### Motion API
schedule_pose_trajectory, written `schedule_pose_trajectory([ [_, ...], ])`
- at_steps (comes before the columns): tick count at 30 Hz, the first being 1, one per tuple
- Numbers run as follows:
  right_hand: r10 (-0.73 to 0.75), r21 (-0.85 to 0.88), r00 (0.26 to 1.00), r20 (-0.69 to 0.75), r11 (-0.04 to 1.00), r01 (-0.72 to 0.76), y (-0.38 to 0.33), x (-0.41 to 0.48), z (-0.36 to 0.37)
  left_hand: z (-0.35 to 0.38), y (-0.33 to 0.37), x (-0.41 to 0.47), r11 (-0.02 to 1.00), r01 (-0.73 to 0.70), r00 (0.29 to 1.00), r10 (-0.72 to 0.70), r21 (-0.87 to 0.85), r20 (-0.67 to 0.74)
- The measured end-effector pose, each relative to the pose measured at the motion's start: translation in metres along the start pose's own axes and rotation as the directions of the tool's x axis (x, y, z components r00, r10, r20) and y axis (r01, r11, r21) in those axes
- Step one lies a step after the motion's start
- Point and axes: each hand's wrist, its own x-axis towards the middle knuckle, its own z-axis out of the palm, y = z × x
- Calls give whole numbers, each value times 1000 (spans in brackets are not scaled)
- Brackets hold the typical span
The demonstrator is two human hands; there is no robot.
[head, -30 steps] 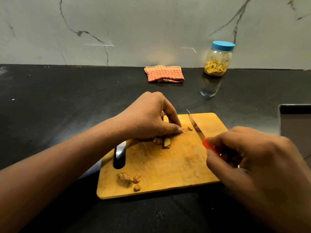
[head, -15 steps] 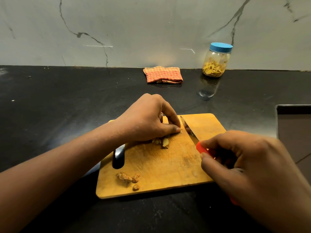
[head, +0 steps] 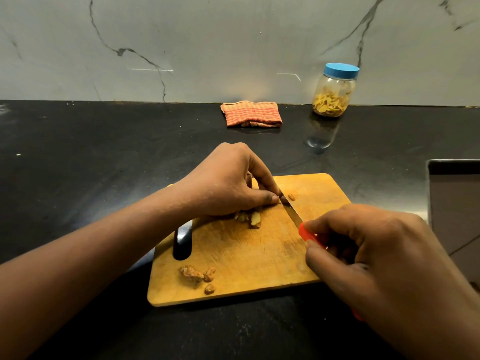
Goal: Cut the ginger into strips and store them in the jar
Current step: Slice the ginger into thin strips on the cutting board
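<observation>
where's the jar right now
In the head view, the jar stands far right on the counter by the wall, right of the folded cloth.

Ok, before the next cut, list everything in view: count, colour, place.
counter: 1, black, spans the view.
cutting board: 1, yellow-brown wood, centre.
knife: 1, steel blade, orange handle, over board's right half.
held ginger: 1, tan, pinched at the blade, mostly hidden.
ginger slices: about 2, tan, mid-board below the palm.
ginger chunks: about 3, brown, board's near-left corner.
ginger bit: 1, tan, right of the blade.
jar: 1, clear, blue lid, yellow strips inside, back right.
cloth: 1, orange checked, folded, back centre.
basin: 1, grey, right edge.
left hand: pinches the held ginger.
right hand: grips the knife handle.
</observation>
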Motion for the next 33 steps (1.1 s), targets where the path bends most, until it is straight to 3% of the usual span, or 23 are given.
schedule_pose_trajectory([
  [11, -12, 77, 994, 110, 997, 3, -3, 8, -2, -2, 0, 0, 999, -35, 999, 35, 32, 16],
  [23, -36, -133, 983, 179, 989, 61, -9, 14, -3, -1, -1, 1, 997, -24, 1000, 26, 71, -16],
  [33, -64, -78, 998, 15, 995, 65, -2, -3, -18, -8, -6, 2, 1000, -9, 1000, 9, 17, 24],
])
